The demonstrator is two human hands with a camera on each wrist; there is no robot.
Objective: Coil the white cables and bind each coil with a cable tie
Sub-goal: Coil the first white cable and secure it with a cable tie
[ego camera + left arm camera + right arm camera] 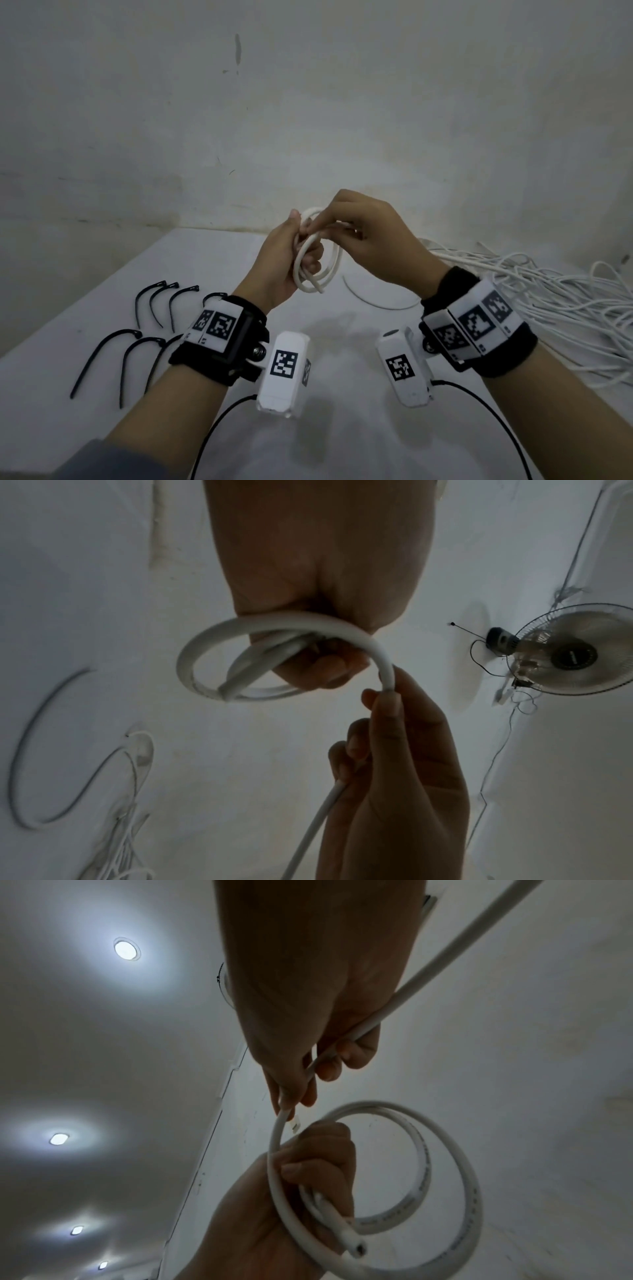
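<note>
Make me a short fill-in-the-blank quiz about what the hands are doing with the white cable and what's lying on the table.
1. The left hand grips a small coil of white ____.
2. The ____ hand pinches the strand feeding into the coil.
3. The loose cable ties lying on the table are ____ in colour.
4. The heap of uncoiled cables lies on the person's ____ side.

Missing words: cable; right; black; right

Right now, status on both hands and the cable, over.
Left hand grips the coil. Right hand pinches the cable, feeding the next loop. Cable ties untouched on the table. Nothing in the way.
</note>
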